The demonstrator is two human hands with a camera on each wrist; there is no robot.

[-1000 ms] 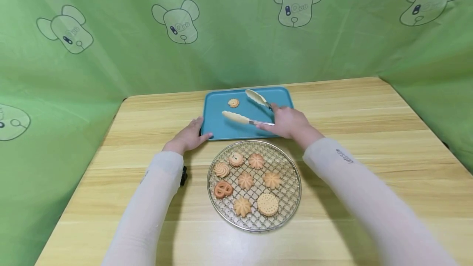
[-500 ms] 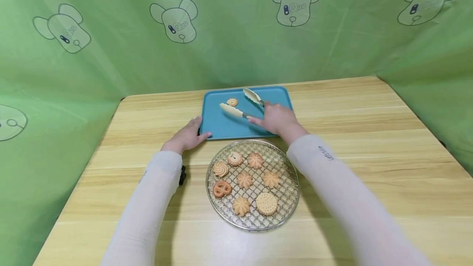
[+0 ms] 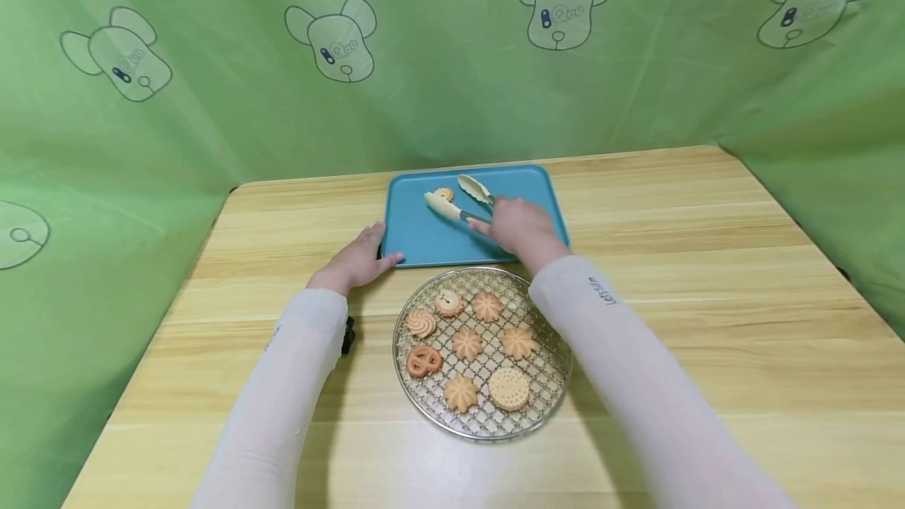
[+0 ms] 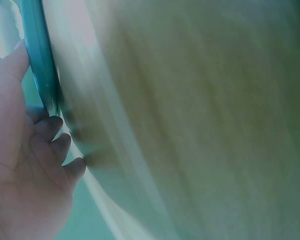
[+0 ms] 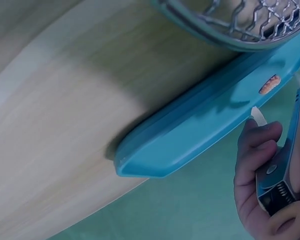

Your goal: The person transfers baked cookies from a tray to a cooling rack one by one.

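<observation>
My right hand [image 3: 519, 226] grips a pair of tongs [image 3: 444, 206] with pale scalloped tips, held over the blue tray [image 3: 424, 246]. The tips stand apart, one on each side of a small round cookie [image 3: 445, 192]; the nearer tip partly covers it in the head view. In the right wrist view, the fingers wrap the metal handle [image 5: 285, 162], and the cookie [image 5: 269, 84] lies on the tray. At the tray's front left corner, my left hand [image 3: 357, 258] holds the rim, thumb [image 4: 21, 57] on one side and fingertips on the other.
A round wire rack [image 3: 488, 434] stands in front of the tray, bearing several cookies, among them a pretzel-shaped one [image 3: 424, 361] and a large round one [image 3: 509, 389]. The wooden table [image 3: 707, 258] meets a green printed curtain [image 3: 452, 116] behind.
My right hand has moved left with the tongs, bringing their tips around the cookie and closer together. The left hand stays at the tray corner.
</observation>
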